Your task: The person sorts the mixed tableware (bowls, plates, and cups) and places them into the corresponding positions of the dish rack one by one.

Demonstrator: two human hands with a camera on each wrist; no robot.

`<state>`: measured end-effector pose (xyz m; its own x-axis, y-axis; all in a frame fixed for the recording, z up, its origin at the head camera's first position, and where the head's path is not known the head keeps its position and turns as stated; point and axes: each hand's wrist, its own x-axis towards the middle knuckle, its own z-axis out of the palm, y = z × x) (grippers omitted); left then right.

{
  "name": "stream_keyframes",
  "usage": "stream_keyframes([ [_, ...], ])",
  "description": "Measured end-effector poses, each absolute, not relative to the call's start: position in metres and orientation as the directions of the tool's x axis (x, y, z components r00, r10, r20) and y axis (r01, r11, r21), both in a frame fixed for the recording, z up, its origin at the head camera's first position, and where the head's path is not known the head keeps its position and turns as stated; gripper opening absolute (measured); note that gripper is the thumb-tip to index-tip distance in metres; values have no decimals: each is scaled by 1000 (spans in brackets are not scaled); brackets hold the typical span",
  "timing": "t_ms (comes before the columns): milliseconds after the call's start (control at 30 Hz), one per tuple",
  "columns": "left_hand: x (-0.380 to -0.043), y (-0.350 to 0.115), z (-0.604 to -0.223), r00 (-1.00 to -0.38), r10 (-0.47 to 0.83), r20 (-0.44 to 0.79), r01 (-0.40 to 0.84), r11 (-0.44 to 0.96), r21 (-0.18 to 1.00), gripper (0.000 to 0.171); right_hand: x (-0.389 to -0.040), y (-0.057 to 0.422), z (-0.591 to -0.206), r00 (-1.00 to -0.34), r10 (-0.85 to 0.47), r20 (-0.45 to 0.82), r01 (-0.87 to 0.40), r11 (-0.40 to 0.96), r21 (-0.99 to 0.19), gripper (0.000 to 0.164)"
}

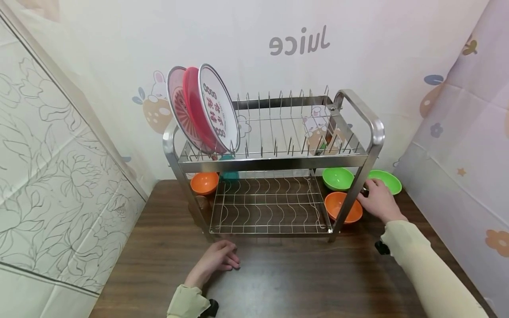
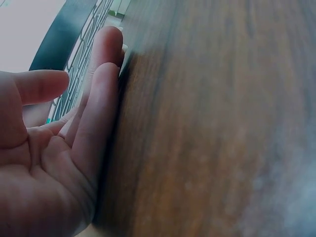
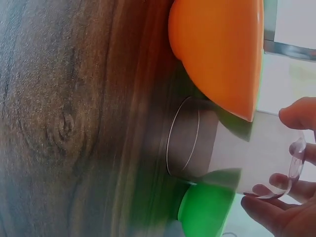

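Observation:
A clear plastic cup (image 3: 222,148) stands on the table, and my right hand (image 1: 379,201) grips it around its rim, thumb on one side and fingers on the other. Close beside the cup are an orange bowl (image 3: 222,49) and a green bowl (image 3: 207,210). In the head view the cup is mostly hidden by the hand and the rack post. My left hand (image 1: 218,256) rests on the table in front of the rack, fingers loosely bent, holding nothing. A two-tier metal dish rack (image 1: 274,164) stands between the hands, towards the wall.
Several plates (image 1: 218,108) lean at the left of the rack's top tier. Another green bowl (image 1: 338,179) stands behind the right orange one. Behind the left post are an orange bowl (image 1: 204,183) and a teal item (image 1: 229,170). Patterned walls enclose the wooden table (image 1: 278,274).

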<state>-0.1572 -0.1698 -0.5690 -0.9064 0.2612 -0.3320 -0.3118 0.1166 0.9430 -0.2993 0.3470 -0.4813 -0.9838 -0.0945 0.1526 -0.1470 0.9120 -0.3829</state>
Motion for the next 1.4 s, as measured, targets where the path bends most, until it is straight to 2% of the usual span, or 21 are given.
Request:
stream_keyframes([
  [267,-158,-170,-569,-907,265,-328,-311,106,944,35,-297,349,-471,-992,-62,114,-102,915,-391,75],
  [600,-156,-169,-569,-910,263,-321,-302,111,947,36,-279,352,-466,-982,-32,188,-104,916,-388,64],
  [1067,-157,-170,-568,-909,255,-331,-311,114,943,38,-225,351,-468,-924,124,361,-68,877,-475,58],
  [1400,-157,-170,-568,-907,254,-335,-314,120,942,38,-193,348,-464,-902,189,388,-49,848,-528,57],
])
